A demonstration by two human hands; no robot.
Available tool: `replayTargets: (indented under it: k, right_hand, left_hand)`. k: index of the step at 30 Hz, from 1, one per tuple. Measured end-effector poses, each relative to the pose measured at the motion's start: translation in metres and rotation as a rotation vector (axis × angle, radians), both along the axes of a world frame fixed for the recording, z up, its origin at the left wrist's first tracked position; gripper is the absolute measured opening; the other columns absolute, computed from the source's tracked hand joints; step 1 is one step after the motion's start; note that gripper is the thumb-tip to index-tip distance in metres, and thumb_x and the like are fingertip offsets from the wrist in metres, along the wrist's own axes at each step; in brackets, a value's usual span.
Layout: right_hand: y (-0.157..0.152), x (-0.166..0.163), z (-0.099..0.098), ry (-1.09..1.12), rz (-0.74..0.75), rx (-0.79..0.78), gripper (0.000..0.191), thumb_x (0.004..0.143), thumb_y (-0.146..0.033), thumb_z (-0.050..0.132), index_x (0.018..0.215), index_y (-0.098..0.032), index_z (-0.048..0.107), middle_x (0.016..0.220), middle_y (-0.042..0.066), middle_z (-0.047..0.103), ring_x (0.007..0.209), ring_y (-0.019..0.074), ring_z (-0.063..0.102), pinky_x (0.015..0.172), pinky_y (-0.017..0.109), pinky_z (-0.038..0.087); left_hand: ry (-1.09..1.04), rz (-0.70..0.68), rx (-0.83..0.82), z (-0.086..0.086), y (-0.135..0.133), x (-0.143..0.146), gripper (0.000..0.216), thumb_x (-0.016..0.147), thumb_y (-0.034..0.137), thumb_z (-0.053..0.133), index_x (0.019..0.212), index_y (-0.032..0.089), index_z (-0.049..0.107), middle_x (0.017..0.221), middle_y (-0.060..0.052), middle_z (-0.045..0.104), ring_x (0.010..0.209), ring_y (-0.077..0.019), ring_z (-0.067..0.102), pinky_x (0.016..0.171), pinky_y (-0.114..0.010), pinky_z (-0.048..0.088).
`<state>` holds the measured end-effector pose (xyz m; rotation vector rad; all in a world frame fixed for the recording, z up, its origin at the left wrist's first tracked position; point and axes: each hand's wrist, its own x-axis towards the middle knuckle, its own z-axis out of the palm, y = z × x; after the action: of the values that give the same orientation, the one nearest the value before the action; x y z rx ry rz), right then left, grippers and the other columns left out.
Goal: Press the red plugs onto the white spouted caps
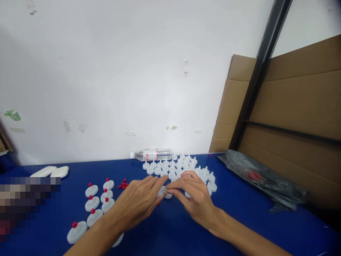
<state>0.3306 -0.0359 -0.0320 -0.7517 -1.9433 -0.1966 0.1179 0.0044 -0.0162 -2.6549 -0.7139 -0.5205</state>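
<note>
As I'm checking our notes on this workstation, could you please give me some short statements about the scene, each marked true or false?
1. A plastic bottle lies on its side near the wall. True.
2. Everything rests on a white surface. False: the table is blue.
3. Loose red caps lie to the left of the left grip. True.
4. Nothing topped with red stands on the table. False: several red-capped white pieces stand there, on the left.
5. The two hands are far apart. False: the right grip is close to the left one, both at a white piece.
</note>
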Motion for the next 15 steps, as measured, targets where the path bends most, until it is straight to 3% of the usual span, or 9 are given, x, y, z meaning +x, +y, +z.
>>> replayTargets:
  k: [4, 8, 12, 15]
  right_hand:
    - [0.002, 0.002, 0.003, -0.01, 0.015, -0.027, 0.012, 0.095, -0.013, 0.065, 0.103, -0.021, 0.067, 0.088, -0.002, 0.076, 0.071, 0.0126, 0.064, 0.084, 0.035, 0.045]
    - [0.001, -0.002, 0.003, 0.036, 0.068, -0.06, 0.01, 0.096, -0.02, 0.065, 0.105, -0.023, 0.069, 0.087, -0.001, 0.077, 0.069, 0.0138, 0.063, 0.077, 0.034, 0.047]
    - [-0.005, -0.007, 0.002, 0.065, 0.11, -0.033, 0.01, 0.096, -0.022, 0.066, 0.105, -0.023, 0.069, 0.083, 0.0, 0.076, 0.069, 0.0142, 0.065, 0.073, 0.033, 0.048]
    - [-0.008, -0.007, 0.002, 0.06, 0.123, -0.033, 0.01, 0.095, -0.02, 0.066, 0.104, -0.023, 0.069, 0.084, 0.0, 0.076, 0.072, 0.0152, 0.067, 0.075, 0.033, 0.049]
  left_hand:
    - [-0.126, -0.022, -0.08, -0.004, 0.002, 0.0, 0.041, 0.1, 0.027, 0.052, 0.14, 0.02, 0.043, 0.11, -0.006, 0.071, 0.093, -0.023, 0.071, 0.063, -0.03, 0.054]
    - [-0.408, -0.049, -0.282, -0.008, 0.002, 0.007, 0.033, 0.102, 0.025, 0.045, 0.135, 0.026, 0.052, 0.124, -0.004, 0.069, 0.106, -0.0194, 0.069, 0.083, -0.029, 0.057]
    - [-0.582, -0.021, -0.548, -0.007, -0.012, 0.011, 0.04, 0.098, 0.025, 0.047, 0.138, 0.028, 0.054, 0.123, -0.004, 0.07, 0.083, -0.0159, 0.07, 0.081, -0.03, 0.058]
    - [-0.615, -0.052, -0.754, -0.004, -0.023, 0.006, 0.05, 0.097, 0.03, 0.048, 0.147, 0.028, 0.044, 0.137, -0.009, 0.062, 0.086, -0.018, 0.068, 0.08, -0.033, 0.058]
